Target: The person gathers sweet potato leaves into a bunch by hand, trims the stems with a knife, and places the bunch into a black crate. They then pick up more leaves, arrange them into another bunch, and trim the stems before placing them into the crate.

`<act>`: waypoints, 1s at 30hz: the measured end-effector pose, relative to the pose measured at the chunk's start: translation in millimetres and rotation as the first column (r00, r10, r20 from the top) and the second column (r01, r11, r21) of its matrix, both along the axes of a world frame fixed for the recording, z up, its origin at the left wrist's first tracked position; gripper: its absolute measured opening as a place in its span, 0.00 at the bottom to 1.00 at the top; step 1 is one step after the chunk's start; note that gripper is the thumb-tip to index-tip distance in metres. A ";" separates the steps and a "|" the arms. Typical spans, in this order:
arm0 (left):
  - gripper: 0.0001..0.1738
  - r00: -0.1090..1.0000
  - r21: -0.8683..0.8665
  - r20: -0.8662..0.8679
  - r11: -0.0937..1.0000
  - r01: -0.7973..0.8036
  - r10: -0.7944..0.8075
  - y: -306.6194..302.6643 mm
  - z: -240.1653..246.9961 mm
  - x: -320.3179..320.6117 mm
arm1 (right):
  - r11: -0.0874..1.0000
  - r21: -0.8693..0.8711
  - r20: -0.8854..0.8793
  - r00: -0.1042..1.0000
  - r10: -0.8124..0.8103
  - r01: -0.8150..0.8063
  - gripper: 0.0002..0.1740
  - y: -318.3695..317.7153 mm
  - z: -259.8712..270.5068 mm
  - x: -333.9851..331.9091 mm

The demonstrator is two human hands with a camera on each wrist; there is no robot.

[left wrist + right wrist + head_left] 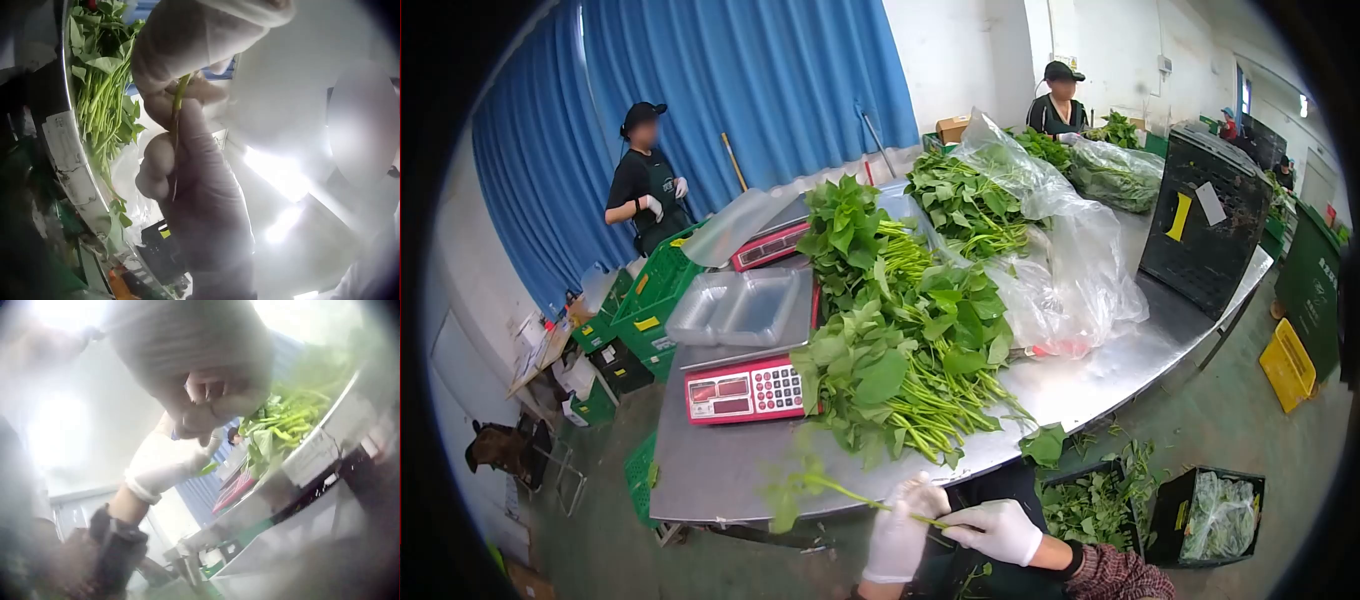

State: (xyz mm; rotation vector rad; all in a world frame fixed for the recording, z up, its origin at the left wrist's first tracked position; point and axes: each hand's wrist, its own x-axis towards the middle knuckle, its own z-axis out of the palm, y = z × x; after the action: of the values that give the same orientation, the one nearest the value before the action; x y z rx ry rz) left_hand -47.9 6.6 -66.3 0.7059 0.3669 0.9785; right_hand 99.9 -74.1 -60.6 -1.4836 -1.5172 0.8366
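L hand [900,535] pinches leafy stem [855,494] partway along; R hand [1000,530] pinches its leafless end, just right. Stem's at nr edge of metal tbl [720,465], leaves pointing left. Beyond, greens pile [900,340] lies b/w red scale [745,390] on left & clear plastic bag [1095,265] on right.

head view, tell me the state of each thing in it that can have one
white-gloved left hand, gripping the stem
white-gloved right hand, pinching the stem's end
single green leafy stem, held in both hands
long-stemmed leafy greens, heaped on the table
clear plastic compartment tray, uncovered
red-and-white electronic scale, reading illegible
clear plastic bag, crumpled
blue cloth curtain, hanging in folds
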 end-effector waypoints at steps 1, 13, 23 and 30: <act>0.20 0.995 0.035 -0.040 0.995 0.091 -0.089 -2.1 -8.0 -2.2 | 0.992 0.105 0.225 0.973 0.050 -0.075 0.10 6.9 8.0 4.5; 0.29 0.986 -0.177 0.122 0.975 0.136 -0.115 24.9 -32.7 -8.8 | 0.837 0.533 0.647 0.577 -0.499 0.126 0.07 116.0 1.9 62.3; 0.13 0.973 -0.169 -0.226 0.986 0.013 -0.051 10.0 -20.7 28.5 | 0.927 0.085 -0.259 0.906 -0.334 0.366 0.02 31.9 -16.5 16.2; 0.13 0.928 0.008 -0.365 0.998 -0.069 0.067 14.1 -35.1 30.9 | 0.872 0.414 0.315 0.858 -0.406 0.261 0.10 32.7 -16.0 1.9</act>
State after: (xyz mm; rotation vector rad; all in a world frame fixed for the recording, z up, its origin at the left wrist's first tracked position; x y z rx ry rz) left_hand -17.0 20.7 -101.4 0.8781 0.7247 0.9093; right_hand 101.7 -41.4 -76.6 -1.6316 -1.5203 0.0355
